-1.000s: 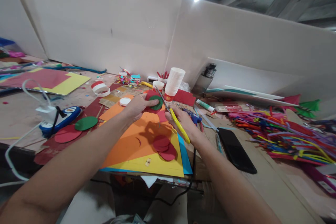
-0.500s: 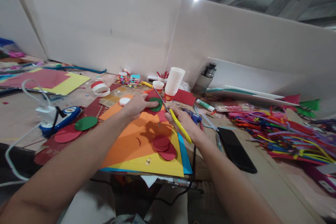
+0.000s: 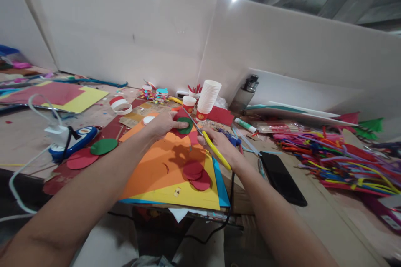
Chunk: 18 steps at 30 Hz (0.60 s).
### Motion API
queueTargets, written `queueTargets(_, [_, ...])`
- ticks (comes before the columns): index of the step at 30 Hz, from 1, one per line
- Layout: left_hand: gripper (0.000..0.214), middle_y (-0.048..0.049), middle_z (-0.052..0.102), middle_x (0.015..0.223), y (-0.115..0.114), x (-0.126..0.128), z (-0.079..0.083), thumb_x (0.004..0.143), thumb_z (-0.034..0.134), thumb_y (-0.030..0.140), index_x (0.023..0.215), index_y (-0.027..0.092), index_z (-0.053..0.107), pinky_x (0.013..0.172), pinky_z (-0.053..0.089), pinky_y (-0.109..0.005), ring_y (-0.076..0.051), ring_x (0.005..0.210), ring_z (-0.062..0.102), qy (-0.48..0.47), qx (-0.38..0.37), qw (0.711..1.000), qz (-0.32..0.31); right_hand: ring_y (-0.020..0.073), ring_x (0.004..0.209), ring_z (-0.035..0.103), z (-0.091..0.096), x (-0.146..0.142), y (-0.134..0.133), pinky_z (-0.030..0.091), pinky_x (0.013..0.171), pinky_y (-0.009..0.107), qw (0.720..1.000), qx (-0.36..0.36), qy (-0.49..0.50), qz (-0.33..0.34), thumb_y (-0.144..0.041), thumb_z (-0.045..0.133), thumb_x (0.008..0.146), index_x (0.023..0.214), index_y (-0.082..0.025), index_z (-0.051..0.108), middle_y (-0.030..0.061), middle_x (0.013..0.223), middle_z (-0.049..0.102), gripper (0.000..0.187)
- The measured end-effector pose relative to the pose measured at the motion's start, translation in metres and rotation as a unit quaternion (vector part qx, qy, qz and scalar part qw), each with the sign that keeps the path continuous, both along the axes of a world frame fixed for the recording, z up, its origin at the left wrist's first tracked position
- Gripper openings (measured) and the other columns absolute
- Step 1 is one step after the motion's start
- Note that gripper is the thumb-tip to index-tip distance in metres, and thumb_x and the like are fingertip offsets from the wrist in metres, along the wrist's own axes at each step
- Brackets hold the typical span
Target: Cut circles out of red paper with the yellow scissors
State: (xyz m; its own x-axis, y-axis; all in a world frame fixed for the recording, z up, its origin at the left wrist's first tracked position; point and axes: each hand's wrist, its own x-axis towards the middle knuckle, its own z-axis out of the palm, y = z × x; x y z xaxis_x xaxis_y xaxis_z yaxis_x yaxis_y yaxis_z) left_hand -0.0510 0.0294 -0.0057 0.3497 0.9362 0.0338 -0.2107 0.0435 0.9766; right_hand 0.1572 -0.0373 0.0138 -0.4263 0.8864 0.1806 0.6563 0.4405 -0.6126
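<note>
My left hand [image 3: 165, 125] pinches a green paper circle [image 3: 184, 126] laid against a piece of red paper [image 3: 181, 113]. Yellow-handled scissors [image 3: 216, 149] are gripped in my right hand [image 3: 216, 138], their blades at the right edge of the red paper. Below the hands, sheets of orange paper [image 3: 147, 175] and yellow paper [image 3: 200, 201] lie stacked over a blue one. Several red paper circles [image 3: 200, 179] rest on these sheets. To the left, a green circle [image 3: 104, 146] overlaps a larger red circle [image 3: 82, 158].
A tall stack of paper cups [image 3: 209, 98] stands behind my hands. A black phone [image 3: 282, 178] and a heap of colourful pipe cleaners [image 3: 338, 158] are on the right. At left sits a blue device [image 3: 75, 144] with a white plug [image 3: 56, 134]. A glue stick [image 3: 245, 125] lies beyond.
Both hands keep nearly the same place. The scissors still meet the red paper's right edge, and their handle has tilted very slightly. Nothing was picked up or let go.
</note>
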Motion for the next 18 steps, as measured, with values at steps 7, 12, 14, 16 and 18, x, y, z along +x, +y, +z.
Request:
queueTargets(7, [0.023,-0.0081,0.067,0.066,0.001,-0.008,0.003,0.056,0.084,0.021,0.072,0.011,0.071,0.052,0.048,-0.024,-0.015,0.056,0.06,0.052,0.038,0.997,-0.029,0.0113,0.067,0.043,0.005,0.001,-0.001,0.031,0.061,0.024,1.0,0.0,-0.014,0.009,-0.052,0.049,0.091,0.082,-0.016,0.055,-0.0011,0.075,0.052,0.037])
queueTargets(12, [0.025,-0.0069,0.067,0.067,0.002,-0.01,0.004,0.057,0.083,0.022,0.075,0.011,0.069,0.053,0.051,-0.026,-0.015,0.056,0.061,0.086,0.04,0.994,-0.048,0.0101,0.064,0.039,0.006,0.002,-0.001,0.029,0.059,0.024,1.0,0.001,-0.014,0.018,-0.054,0.047,0.092,0.078,-0.016,0.054,-0.0015,0.074,0.051,0.041])
queueTargets(14, [0.026,-0.0065,0.067,0.068,0.002,-0.01,0.005,0.058,0.083,0.022,0.076,0.011,0.069,0.055,0.052,-0.026,-0.015,0.057,0.062,0.097,0.034,0.993,-0.051,0.01,0.064,0.039,0.005,0.002,-0.001,0.029,0.058,0.023,1.0,-0.006,-0.017,0.019,-0.055,0.047,0.091,0.079,-0.016,0.054,-0.0016,0.073,0.051,0.041])
queueTargets(16, [0.026,-0.0067,0.068,0.069,0.002,-0.011,0.006,0.057,0.083,0.023,0.076,0.011,0.069,0.056,0.052,-0.027,-0.015,0.058,0.062,0.104,0.033,0.993,-0.052,0.0101,0.064,0.04,0.004,0.004,0.001,0.03,0.059,0.023,0.999,-0.007,-0.023,0.022,-0.054,0.049,0.091,0.081,-0.016,0.055,-0.0014,0.075,0.052,0.04])
queueTargets(18, [0.027,-0.0065,0.068,0.068,0.004,-0.013,0.006,0.055,0.084,0.023,0.075,0.011,0.07,0.056,0.052,-0.026,-0.015,0.059,0.061,0.111,0.03,0.992,-0.049,0.0107,0.066,0.043,0.003,0.007,0.003,0.031,0.06,0.023,0.999,-0.011,-0.028,0.027,-0.053,0.051,0.09,0.083,-0.017,0.056,-0.001,0.077,0.054,0.037])
